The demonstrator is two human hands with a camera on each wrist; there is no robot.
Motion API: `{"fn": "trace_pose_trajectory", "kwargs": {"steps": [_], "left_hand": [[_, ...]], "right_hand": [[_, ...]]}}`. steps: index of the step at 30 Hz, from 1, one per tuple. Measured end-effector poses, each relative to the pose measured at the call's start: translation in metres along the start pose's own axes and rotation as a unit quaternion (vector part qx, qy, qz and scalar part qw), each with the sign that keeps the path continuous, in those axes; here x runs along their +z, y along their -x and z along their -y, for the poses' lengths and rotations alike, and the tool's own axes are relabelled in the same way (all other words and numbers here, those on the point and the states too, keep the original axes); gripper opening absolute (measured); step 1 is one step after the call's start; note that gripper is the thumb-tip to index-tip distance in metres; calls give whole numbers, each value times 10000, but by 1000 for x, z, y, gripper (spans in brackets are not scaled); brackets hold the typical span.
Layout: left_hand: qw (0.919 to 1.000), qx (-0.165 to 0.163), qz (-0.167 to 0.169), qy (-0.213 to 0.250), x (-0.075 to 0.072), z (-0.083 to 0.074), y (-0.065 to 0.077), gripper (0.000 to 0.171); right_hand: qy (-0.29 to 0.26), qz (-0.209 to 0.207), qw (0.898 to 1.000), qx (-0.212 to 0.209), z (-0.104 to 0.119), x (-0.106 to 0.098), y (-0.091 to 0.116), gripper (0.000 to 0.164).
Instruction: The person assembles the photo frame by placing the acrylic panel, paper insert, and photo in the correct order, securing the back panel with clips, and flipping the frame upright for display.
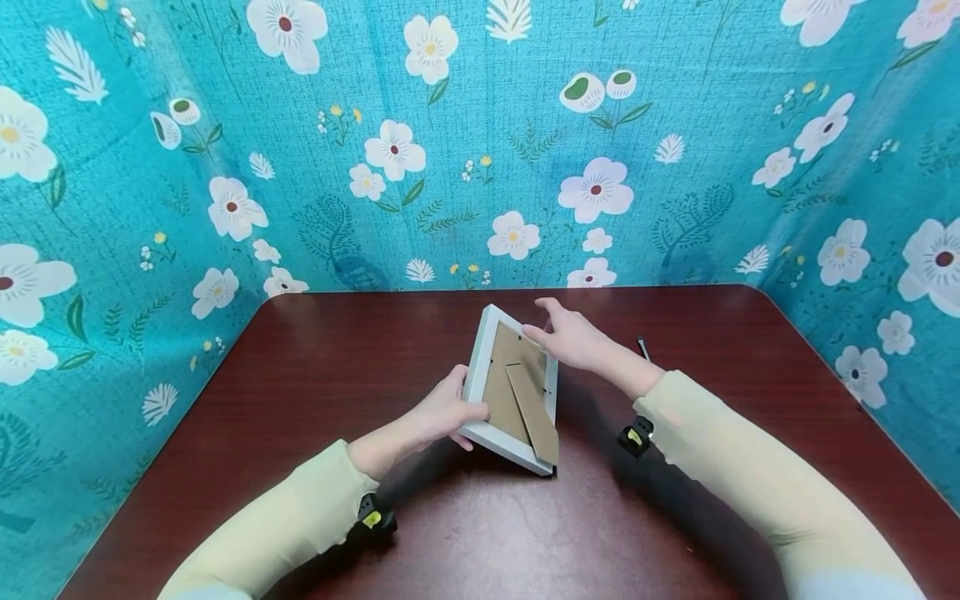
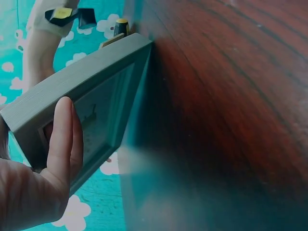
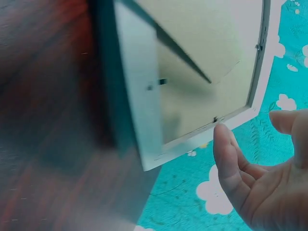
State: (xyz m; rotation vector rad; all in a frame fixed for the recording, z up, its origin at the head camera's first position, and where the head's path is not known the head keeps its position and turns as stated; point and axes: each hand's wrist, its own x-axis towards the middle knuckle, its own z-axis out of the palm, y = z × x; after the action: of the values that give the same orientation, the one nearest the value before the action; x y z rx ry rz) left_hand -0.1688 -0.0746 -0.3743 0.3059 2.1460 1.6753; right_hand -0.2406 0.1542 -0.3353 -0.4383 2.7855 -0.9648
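A picture frame (image 1: 487, 346) with a pale border stands tilted on the table, its brown backing board (image 1: 502, 396) and easel leg (image 1: 536, 417) facing me. My left hand (image 1: 442, 404) grips its left side near the bottom. The left wrist view shows fingers lying across the front of the frame (image 2: 72, 79), over the glazed side. At the frame's upper right is my right hand (image 1: 572, 335), thumb and fingers spread apart. In the right wrist view a fingertip (image 3: 222, 134) is close to a small dark tab (image 3: 215, 119) on the border; whether they touch I cannot tell.
On the dark red-brown table (image 1: 337, 350), a thin dark tool (image 1: 642, 346) lies partly behind my right forearm. A black and yellow object (image 2: 121, 27) shows beyond the frame in the left wrist view. A blue flowered cloth (image 1: 465, 208) hangs behind the table and at both sides.
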Motion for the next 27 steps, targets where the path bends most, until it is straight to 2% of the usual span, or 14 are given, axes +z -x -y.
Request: {"fn": "trace_pose_trajectory", "kwargs": {"steps": [6,14,23,27], "left_hand": [[9997,90,10,-243,4,-11,0,58],[9959,105,171,-884,11,-29,4,67],[9871,-64,481,-1523,17,-45,1,72],[9836,4,563,-1716,20,-49,1,71]], "right_hand": [[-268,227,9993,100,20,-1,-10,73],[-577,333,9972,351,35,-3,-18,77],[-50,293,9959,860,44,-7,-24,83],[286,289,9940,1011,46,-11,-28,68]]}}
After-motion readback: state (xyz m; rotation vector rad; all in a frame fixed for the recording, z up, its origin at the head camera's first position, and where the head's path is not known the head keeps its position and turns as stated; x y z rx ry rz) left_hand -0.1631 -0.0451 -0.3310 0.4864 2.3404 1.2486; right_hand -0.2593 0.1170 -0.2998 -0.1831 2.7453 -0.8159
